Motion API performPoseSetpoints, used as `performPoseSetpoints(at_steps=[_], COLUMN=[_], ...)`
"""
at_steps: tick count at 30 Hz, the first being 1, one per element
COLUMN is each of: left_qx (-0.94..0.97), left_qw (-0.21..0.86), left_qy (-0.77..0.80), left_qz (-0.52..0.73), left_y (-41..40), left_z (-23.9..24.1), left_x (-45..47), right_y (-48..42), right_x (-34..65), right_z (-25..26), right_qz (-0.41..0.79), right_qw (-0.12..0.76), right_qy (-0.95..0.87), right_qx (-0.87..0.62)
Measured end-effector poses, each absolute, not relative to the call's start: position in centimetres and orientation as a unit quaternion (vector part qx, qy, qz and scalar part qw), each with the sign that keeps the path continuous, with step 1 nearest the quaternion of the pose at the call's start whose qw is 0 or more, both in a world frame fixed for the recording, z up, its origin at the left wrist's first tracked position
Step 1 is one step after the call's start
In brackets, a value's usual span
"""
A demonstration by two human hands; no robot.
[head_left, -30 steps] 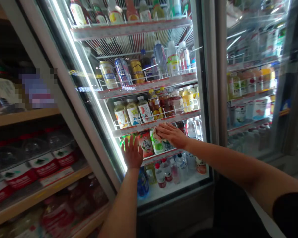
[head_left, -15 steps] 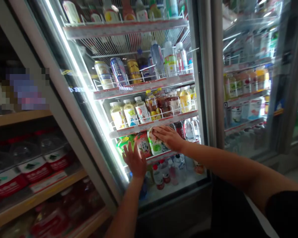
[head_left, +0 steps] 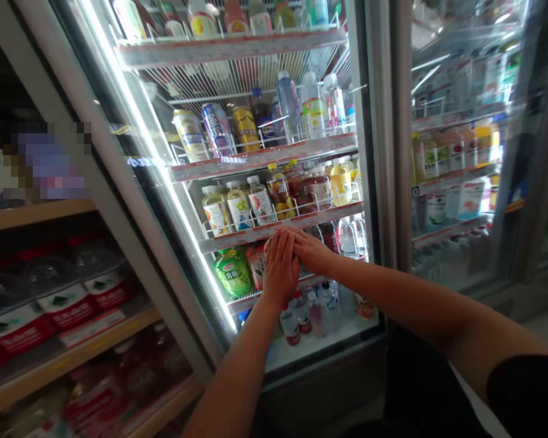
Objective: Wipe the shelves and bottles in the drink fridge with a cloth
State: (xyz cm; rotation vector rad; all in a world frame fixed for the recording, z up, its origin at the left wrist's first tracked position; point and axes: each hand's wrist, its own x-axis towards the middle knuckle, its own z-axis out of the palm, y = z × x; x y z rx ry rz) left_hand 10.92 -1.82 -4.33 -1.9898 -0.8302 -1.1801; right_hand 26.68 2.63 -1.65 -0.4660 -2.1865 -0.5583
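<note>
My left hand (head_left: 281,267) lies flat with its fingers stretched upward against the glass door (head_left: 319,353) of a lit drinks fridge. Beside it, my right hand (head_left: 315,252) reaches in from the right, its fingertips meeting the left hand's fingers. Under the hands is a pale cloth (head_left: 267,248), pressed to the glass; only a sliver of its edge shows. Behind the pane, close to my left hand, stand a green drink pack (head_left: 234,274) and a red pack (head_left: 256,265), partly hidden by the hand.
Fridge shelves hold bottles and cans (head_left: 245,129) behind the glass. A metal door frame (head_left: 379,152) separates this door from another fridge door (head_left: 456,152) at right. Wooden shelves (head_left: 73,359) with bottle packs (head_left: 59,310) stand at left.
My left hand has moved right and up, from beside the green pack onto the cloth next to my right hand. My right hand stays in nearly the same spot.
</note>
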Motion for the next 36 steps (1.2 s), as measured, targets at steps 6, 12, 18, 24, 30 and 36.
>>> performPoseSetpoints(at_steps=[6,12,18,24,30,36], left_qx=[-0.747,-0.738,-0.758,-0.788,-0.712,-0.746], left_qw=[0.368,0.401,0.389,0.411,0.404,0.412], left_qy=[-0.376,-0.372,-0.358,-0.293,-0.352,-0.367], left_qz=[-0.408,-0.394,-0.382,-0.353,-0.454,-0.372], left_y=[0.0,0.1,-0.4,1.0,1.1,0.1], left_z=[-6.2,-6.0,-6.4,-3.8,-1.0,-4.9], left_x=[12.1,13.3,13.5,12.6,12.2,11.3], right_y=[3.2,3.7,5.4,5.9,5.9,6.8], right_x=[31.2,34.9,38.9,39.9,40.7,40.9], right_z=[-1.2,-0.5,-1.8,-2.8,-3.9,-4.9], right_qz=[-0.273,-0.294,-0.299,-0.316,-0.312,-0.304], right_qw=[0.443,0.438,0.437,0.427,0.434,0.44], right_qy=[-0.813,-0.786,-0.757,-0.766,-0.77,-0.769], right_qx=[-0.263,-0.323,-0.382,-0.361,-0.35,-0.351])
